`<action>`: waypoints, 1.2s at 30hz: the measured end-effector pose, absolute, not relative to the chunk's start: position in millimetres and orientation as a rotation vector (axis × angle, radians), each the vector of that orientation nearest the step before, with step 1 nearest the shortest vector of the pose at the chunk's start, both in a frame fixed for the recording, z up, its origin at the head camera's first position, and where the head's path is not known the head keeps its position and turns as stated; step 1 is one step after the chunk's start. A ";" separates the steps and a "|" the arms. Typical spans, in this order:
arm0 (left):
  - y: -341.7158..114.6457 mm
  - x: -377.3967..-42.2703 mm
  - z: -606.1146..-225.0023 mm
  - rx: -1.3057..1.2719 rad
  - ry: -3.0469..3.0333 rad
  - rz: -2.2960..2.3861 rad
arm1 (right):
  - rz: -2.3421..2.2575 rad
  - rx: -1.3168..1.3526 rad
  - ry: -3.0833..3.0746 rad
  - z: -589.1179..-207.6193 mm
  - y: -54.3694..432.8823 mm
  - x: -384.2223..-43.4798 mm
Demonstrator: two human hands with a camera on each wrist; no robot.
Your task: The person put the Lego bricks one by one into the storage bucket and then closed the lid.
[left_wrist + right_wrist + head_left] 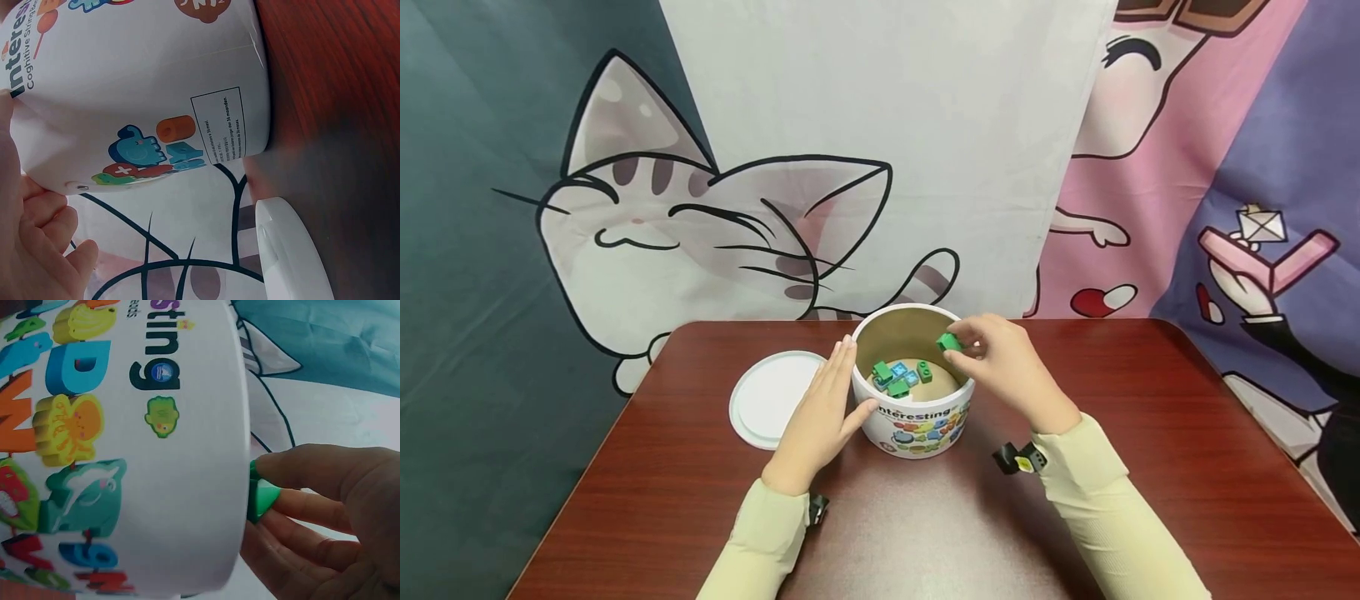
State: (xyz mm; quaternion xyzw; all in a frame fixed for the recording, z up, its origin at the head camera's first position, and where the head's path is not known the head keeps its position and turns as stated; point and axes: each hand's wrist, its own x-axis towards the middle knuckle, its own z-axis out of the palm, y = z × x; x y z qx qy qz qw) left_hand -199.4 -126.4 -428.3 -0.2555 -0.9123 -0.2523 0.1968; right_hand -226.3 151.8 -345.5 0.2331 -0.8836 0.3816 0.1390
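A white printed tub (913, 429) stands without its lid on the table. Inside lie several green bricks (924, 372) and blue bricks (912, 378). My right hand (1009, 368) pinches a green toy brick (949, 342) between thumb and fingers, over the tub's right rim; the right wrist view shows this green piece (264, 499) partly hidden behind the tub's wall. With fingers straight, my left hand (822, 417) rests against the tub's left side. In the left wrist view, part of the left hand (40, 244) touches the printed wall (144, 94).
A round white lid (767, 400) lies on the brown table (647, 500), left of the tub and partly behind the left hand. Behind the table's far edge hangs a cloth with cartoon cats (700, 233).
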 end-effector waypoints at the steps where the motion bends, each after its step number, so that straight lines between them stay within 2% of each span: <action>1: -126.3 -199.2 -428.2 -0.716 -2.556 -0.708 | 1.096 0.684 -2.577 -345.0 149.1 -229.4; 10: -127.1 -198.3 -428.3 -0.710 -2.573 -0.705 | 0.961 0.749 -2.767 -347.7 120.1 -255.1; 19: -126.3 -198.4 -428.8 -0.716 -2.575 -0.713 | 0.860 0.599 -2.873 -350.8 106.6 -271.1; 26: -126.0 -199.8 -428.1 -0.716 -2.566 -0.721 | 1.031 0.579 -2.659 -347.3 119.9 -259.2; 36: -126.6 -199.9 -428.2 -0.718 -2.552 -0.716 | 1.103 0.557 -2.312 -347.5 163.3 -223.9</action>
